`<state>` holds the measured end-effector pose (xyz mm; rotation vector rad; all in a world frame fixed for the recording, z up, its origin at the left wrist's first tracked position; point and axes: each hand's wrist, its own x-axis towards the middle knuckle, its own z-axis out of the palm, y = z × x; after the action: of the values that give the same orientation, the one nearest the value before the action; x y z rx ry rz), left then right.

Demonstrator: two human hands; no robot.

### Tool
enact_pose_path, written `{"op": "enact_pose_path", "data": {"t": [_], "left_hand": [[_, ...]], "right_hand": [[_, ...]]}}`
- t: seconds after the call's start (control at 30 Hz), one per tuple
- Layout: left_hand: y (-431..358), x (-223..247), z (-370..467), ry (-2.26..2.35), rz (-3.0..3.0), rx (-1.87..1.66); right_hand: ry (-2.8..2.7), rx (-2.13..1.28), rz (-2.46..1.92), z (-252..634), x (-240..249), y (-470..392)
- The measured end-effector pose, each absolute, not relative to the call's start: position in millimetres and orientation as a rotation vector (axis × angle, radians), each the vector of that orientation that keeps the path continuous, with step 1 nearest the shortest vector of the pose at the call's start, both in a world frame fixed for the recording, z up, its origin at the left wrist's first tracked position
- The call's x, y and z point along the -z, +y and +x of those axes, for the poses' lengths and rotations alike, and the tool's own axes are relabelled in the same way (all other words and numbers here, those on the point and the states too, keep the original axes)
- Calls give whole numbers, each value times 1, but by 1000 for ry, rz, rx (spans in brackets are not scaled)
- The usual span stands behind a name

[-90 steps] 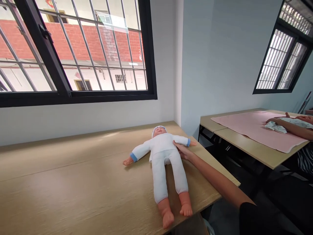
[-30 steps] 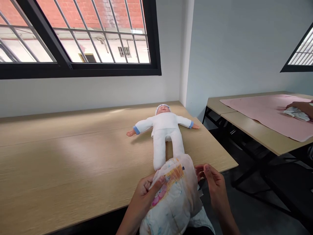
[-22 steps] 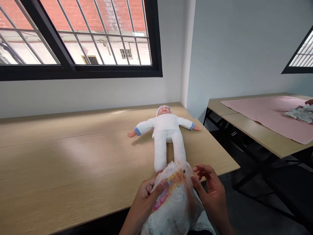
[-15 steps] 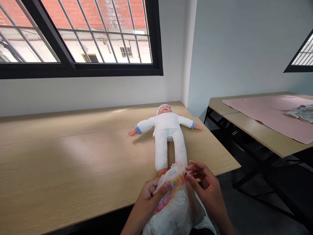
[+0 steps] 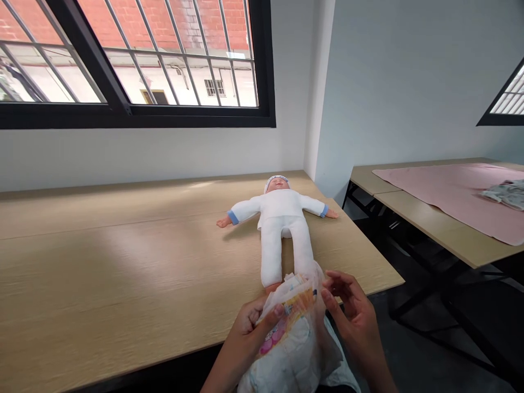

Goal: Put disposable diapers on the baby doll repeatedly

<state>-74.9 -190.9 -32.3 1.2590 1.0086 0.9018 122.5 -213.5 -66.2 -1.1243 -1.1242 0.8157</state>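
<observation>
A white disposable diaper [image 5: 292, 344] with a pink and orange printed front is held up at the table's near edge. My left hand [image 5: 251, 330] is closed on its left side, thumb lying over the printed front. At the other side, my right hand [image 5: 352, 314] has thumb and fingers curled at the thin, see-through edge and seems to pinch it; the exact contact is hard to see. Just beyond lies a baby doll [image 5: 282, 204] on its back, arms spread, in a white suit with blue cuffs and a white cap. The diaper partly hides its feet.
The wooden table [image 5: 123, 284] extends left beneath a barred window [image 5: 172, 114]. Across a gap on the right, a second table [image 5: 442, 237] carries a pink mat [image 5: 442, 185] and a folded patterned cloth [image 5: 507, 192]. Dark metal legs [image 5: 421, 284] stand below.
My right hand has moved slightly right, and the diaper's thin upper right edge now stands out more toward it. My left hand keeps its hold. The doll lies as before.
</observation>
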Motion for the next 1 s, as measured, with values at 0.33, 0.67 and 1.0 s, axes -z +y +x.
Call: {"op": "enact_pose_path", "data": {"t": [0.33, 0.67, 1.0], "left_hand": [[-193, 32, -71, 962, 1175, -881], [-207, 38, -86, 951, 1379, -578], [-204, 26, -50, 1160, 1229, -973]], "right_hand": [[-1129, -938, -1141, 120, 65, -213], [-1274, -848, -1079, 110, 57, -223], [-1502, -407, -971, 95, 64, -235]]}}
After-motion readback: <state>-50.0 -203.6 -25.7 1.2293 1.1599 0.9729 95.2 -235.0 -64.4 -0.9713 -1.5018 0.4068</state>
